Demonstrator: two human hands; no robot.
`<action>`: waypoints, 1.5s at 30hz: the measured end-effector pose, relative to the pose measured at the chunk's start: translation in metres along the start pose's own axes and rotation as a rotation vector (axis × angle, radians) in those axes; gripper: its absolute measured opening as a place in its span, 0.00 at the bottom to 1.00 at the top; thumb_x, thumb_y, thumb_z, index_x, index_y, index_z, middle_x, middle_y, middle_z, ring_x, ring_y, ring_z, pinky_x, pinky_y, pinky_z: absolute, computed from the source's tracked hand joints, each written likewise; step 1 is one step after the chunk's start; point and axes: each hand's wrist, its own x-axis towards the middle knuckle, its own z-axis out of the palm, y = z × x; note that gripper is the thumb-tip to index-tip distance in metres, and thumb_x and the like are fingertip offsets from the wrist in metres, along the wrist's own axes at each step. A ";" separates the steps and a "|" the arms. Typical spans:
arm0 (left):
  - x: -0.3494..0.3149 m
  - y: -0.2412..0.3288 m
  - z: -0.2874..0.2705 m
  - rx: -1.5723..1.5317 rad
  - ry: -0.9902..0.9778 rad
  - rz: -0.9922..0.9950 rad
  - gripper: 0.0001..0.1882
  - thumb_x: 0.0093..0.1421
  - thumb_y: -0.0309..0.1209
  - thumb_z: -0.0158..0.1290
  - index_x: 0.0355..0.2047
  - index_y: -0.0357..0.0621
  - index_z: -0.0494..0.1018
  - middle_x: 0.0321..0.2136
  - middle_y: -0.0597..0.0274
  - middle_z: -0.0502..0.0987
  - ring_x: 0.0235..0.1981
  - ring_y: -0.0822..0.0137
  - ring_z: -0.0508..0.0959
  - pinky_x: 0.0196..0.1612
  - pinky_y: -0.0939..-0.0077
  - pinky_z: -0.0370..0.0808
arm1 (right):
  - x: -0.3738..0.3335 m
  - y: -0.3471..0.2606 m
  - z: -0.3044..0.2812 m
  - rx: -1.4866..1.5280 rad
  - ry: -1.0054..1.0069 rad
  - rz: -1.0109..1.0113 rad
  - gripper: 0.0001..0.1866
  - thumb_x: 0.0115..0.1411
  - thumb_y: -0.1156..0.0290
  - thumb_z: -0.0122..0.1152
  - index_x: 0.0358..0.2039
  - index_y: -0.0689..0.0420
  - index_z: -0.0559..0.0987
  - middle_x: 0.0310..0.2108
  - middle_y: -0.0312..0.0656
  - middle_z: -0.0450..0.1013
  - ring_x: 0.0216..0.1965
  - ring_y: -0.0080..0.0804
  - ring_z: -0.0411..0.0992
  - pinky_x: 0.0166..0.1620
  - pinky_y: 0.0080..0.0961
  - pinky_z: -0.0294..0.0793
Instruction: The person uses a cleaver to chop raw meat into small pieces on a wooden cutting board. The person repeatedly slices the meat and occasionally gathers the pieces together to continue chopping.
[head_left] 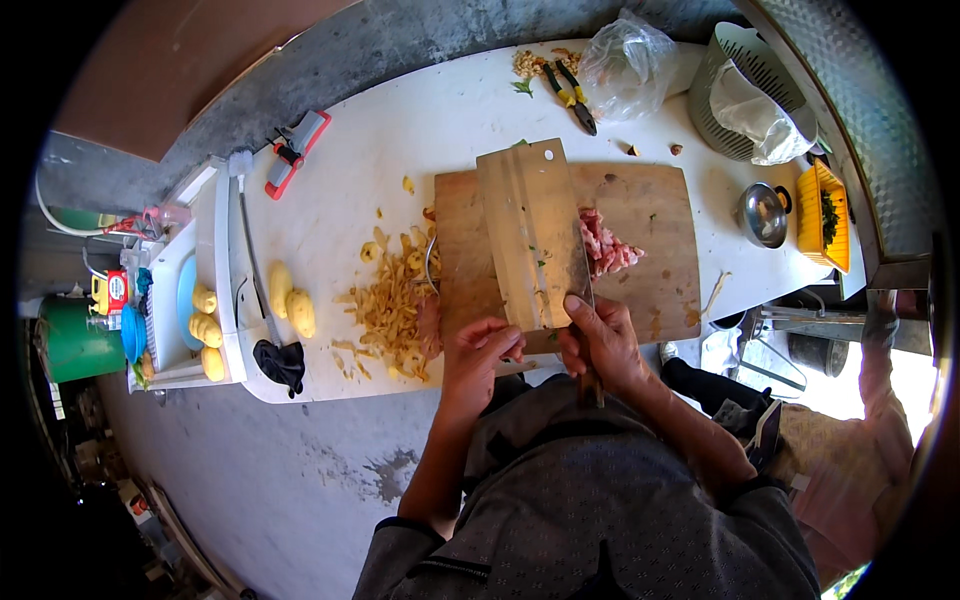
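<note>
A large cleaver (530, 230) with a broad rectangular blade is held flat over the wooden cutting board (660, 200), small green bits stuck to it. My right hand (608, 348) grips it where blade meets the dark handle, thumb on the blade. By the blade's lower left corner is my left hand (480, 360), fingers curled in and closed; whether something is between them is hidden. Cut pieces of raw pink meat (608, 248) lie on the board, partly behind the blade. To the left spreads a heap of potato peelings (395, 295), with a pinkish piece (428, 322) at the board's edge.
Peeled potatoes (292, 300) lie left, near a sink (232, 340) holding more. Pliers (572, 97), a plastic bag (628, 62) and a grey-green basket (742, 60) are at the back. A metal bowl (766, 222) and yellow basket (812, 225) stand right. Another person (830, 460) is at lower right.
</note>
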 end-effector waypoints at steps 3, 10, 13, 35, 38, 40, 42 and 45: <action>-0.003 0.004 -0.024 0.145 0.045 0.051 0.08 0.68 0.22 0.63 0.44 0.29 0.85 0.33 0.59 0.83 0.31 0.71 0.80 0.42 0.75 0.80 | 0.001 0.001 -0.005 0.011 0.014 -0.006 0.21 0.80 0.52 0.57 0.42 0.60 0.77 0.20 0.36 0.69 0.15 0.24 0.66 0.20 0.26 0.67; 0.001 0.032 -0.119 1.273 0.413 0.666 0.12 0.59 0.22 0.67 0.43 0.45 0.90 0.31 0.57 0.80 0.35 0.58 0.78 0.53 0.59 0.71 | 0.000 -0.012 -0.014 0.030 0.140 -0.037 0.21 0.78 0.51 0.59 0.42 0.60 0.78 0.19 0.36 0.68 0.13 0.25 0.64 0.19 0.26 0.68; 0.004 0.037 -0.155 1.421 0.470 0.523 0.07 0.54 0.22 0.68 0.34 0.45 0.88 0.36 0.60 0.84 0.43 0.54 0.80 0.58 0.54 0.71 | 0.004 -0.010 -0.027 -0.002 0.188 -0.045 0.22 0.77 0.49 0.60 0.42 0.58 0.78 0.19 0.36 0.67 0.13 0.25 0.64 0.18 0.26 0.67; 0.019 0.000 -0.184 1.594 0.543 0.709 0.43 0.57 0.35 0.71 0.70 0.33 0.70 0.75 0.37 0.63 0.74 0.31 0.62 0.76 0.42 0.60 | -0.018 0.001 -0.077 -0.352 0.208 -0.130 0.11 0.72 0.73 0.61 0.32 0.63 0.78 0.18 0.36 0.71 0.14 0.21 0.67 0.18 0.24 0.65; 0.002 -0.018 -0.191 1.578 0.676 0.595 0.53 0.54 0.43 0.75 0.73 0.29 0.63 0.74 0.35 0.63 0.75 0.32 0.60 0.77 0.42 0.59 | -0.019 0.008 -0.081 -0.306 0.256 -0.119 0.10 0.72 0.73 0.60 0.32 0.63 0.77 0.18 0.36 0.70 0.13 0.22 0.67 0.17 0.24 0.65; -0.015 -0.023 -0.190 1.629 0.702 0.484 0.56 0.52 0.45 0.76 0.73 0.29 0.62 0.74 0.34 0.63 0.75 0.32 0.60 0.77 0.42 0.59 | -0.021 0.011 -0.084 -0.323 0.260 -0.119 0.10 0.72 0.73 0.60 0.32 0.63 0.77 0.17 0.36 0.70 0.13 0.21 0.67 0.16 0.23 0.66; -0.026 -0.030 -0.189 1.625 0.712 0.484 0.57 0.52 0.46 0.76 0.74 0.29 0.62 0.74 0.34 0.63 0.75 0.33 0.60 0.77 0.43 0.59 | -0.022 0.010 -0.089 -0.347 0.281 -0.108 0.09 0.71 0.73 0.59 0.32 0.63 0.77 0.17 0.35 0.70 0.13 0.21 0.67 0.16 0.23 0.66; -0.031 -0.034 -0.177 1.546 0.667 0.602 0.55 0.52 0.43 0.77 0.73 0.30 0.63 0.73 0.37 0.65 0.75 0.35 0.61 0.76 0.44 0.60 | -0.025 0.011 -0.096 -0.410 0.258 -0.113 0.08 0.71 0.75 0.60 0.32 0.63 0.77 0.17 0.35 0.71 0.13 0.21 0.68 0.17 0.23 0.66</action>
